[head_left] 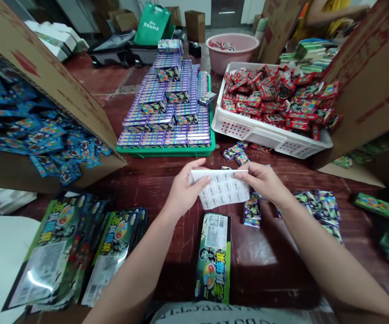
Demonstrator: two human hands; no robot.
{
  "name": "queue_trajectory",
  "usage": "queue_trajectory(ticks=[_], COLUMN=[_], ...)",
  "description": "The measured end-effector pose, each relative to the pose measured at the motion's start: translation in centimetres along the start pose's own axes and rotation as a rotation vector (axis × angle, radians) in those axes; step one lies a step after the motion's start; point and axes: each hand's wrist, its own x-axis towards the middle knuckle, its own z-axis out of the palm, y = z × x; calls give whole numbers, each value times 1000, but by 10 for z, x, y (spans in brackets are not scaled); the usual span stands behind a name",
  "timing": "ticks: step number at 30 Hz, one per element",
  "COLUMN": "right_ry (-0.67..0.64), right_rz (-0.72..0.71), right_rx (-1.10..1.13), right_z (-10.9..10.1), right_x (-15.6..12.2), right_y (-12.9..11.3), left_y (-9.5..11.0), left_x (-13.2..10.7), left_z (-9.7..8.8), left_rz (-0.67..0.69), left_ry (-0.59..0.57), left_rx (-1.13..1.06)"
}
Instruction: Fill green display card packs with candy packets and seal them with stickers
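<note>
A white sheet of round stickers (224,189) is held up between both hands over the dark red table. My left hand (189,186) pinches its left edge, thumb on the front. My right hand (261,180) grips the upper right corner the same way. Right below the sheet, a green and black printed packet (213,258) lies on the table with its label end away from me. Close to my right hand lie small purple candy packs (252,209), partly hidden by the hand and sheet.
Purple boxes fill a green tray (167,152) ahead; red packs heap in a white basket (238,128). Cartons with blue packs (49,135) stand left. Stacked green packets (113,243) lie front left, more purple packs (322,209) right. A co-worker's arm (332,15) shows far right.
</note>
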Motion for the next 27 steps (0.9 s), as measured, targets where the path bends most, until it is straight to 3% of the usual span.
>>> queue_trajectory(ticks=[3, 7, 12, 17, 23, 27], right_ry=[20, 21, -7, 5, -34, -34], right_rz=[-32, -26, -25, -92, -15, -27], right_rx=[100, 78, 36, 30, 133, 27], right_z=[3, 2, 0, 4, 6, 2], right_x=[-5, -13, -17, -18, -17, -16], right_y=[-3, -8, -11, -18, -18, -20], left_y=[-1, -4, 5, 7, 4, 6], left_x=[-5, -8, -11, -12, -10, -10], left_z=[2, 1, 4, 6, 3, -1], left_rz=[30, -82, -113, -125, -78, -106], left_ry=[56, 120, 19, 41, 4, 18], left_rx=[42, 49, -9, 40, -13, 12])
